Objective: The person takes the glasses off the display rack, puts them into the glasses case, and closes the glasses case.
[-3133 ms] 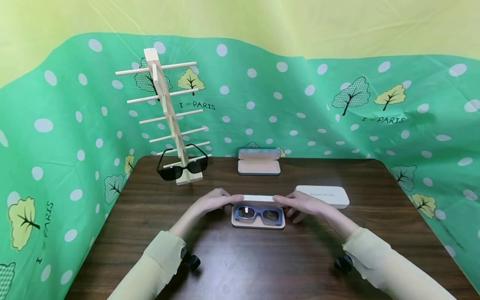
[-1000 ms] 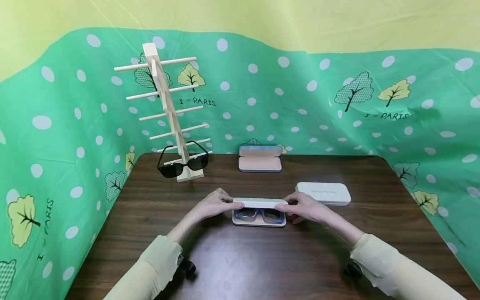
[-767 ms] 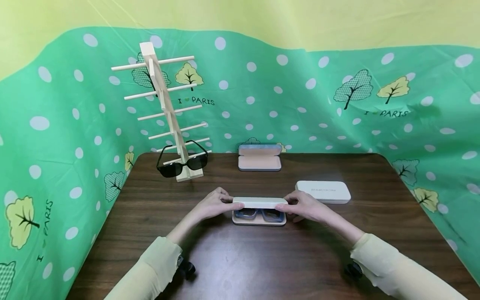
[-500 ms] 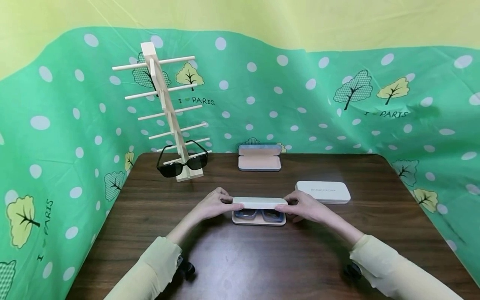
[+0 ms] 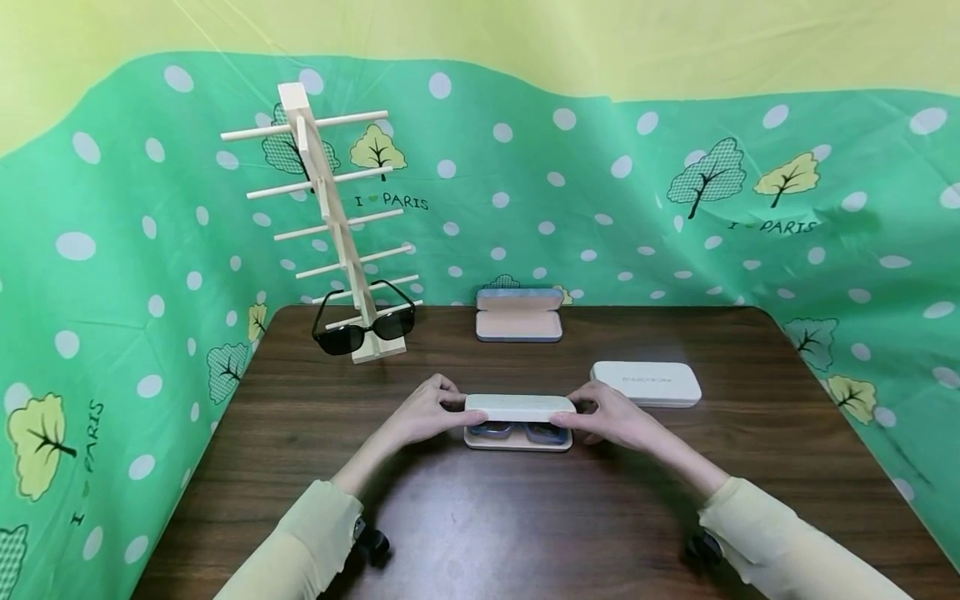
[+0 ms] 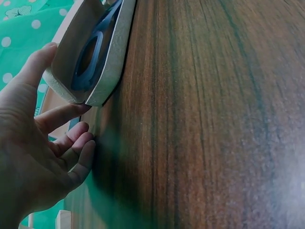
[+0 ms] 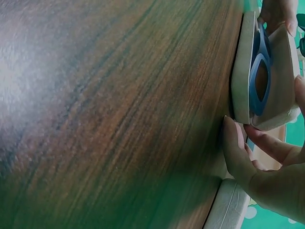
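In the head view a white glasses case [image 5: 519,407] stands at mid-table, its lid tilted partway down over blue-framed sunglasses [image 5: 547,432]. My left hand [image 5: 429,411] holds the lid's left end, thumb on the front edge. At the other end my right hand [image 5: 613,415] grips it the same way. The left wrist view has the left hand's index finger [image 6: 66,116] at the hinge corner, its other fingers curled close to the table. From the right wrist view, the blue sunglasses [image 7: 260,81] show inside the half-closed case, with the index finger [image 7: 267,142] at the hinge end.
A wooden rack [image 5: 330,196] with several pegs stands at the back left, black sunglasses [image 5: 367,331] hanging on its lower pegs. An open blue-edged case [image 5: 519,326] lies behind the hands. One closed white case [image 5: 647,383] sits just beyond the right hand.
The case lid has swung down toward me with both thumbs on its edge, and now covers much of the blue sunglasses. In the last half second it has lowered slightly.
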`<move>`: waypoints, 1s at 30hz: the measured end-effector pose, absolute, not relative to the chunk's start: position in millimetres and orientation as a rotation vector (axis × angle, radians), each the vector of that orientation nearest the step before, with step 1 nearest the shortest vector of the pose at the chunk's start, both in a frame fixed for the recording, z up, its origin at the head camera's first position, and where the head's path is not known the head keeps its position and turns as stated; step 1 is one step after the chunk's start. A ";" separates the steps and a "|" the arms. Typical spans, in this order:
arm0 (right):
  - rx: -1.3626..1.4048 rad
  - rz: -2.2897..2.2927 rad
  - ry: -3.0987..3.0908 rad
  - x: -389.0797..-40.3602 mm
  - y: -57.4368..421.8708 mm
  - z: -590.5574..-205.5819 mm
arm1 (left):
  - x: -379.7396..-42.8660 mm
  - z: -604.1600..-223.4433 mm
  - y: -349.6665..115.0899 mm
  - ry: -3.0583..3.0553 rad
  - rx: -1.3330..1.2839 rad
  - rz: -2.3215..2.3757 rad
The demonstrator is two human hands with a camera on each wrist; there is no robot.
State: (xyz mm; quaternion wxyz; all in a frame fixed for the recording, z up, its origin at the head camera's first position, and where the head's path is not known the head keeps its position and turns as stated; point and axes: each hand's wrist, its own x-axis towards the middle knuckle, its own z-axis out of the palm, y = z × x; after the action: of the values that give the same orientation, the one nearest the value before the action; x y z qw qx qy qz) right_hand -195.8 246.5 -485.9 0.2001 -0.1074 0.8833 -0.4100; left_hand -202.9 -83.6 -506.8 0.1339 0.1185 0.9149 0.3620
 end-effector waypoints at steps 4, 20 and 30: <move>-0.267 -1.148 2.484 -193.5 245.9 -486.2 | -201.8 -507.7 -83.5 2.669 0.357 1.047; -0.257 -1.172 2.501 -189.8 246.6 -490.9 | -195.9 -518.0 -85.2 2.769 0.424 1.037; -0.352 -1.073 2.658 -187.1 245.8 -491.8 | -193.3 -517.6 -85.3 2.792 0.454 1.054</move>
State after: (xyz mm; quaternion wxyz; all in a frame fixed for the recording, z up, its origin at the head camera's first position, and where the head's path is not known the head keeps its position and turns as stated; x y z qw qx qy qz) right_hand -187.1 245.8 -491.8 0.1267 -0.1209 0.9129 -0.3686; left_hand -193.3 -85.3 -517.6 0.0616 0.1500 0.9232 0.3485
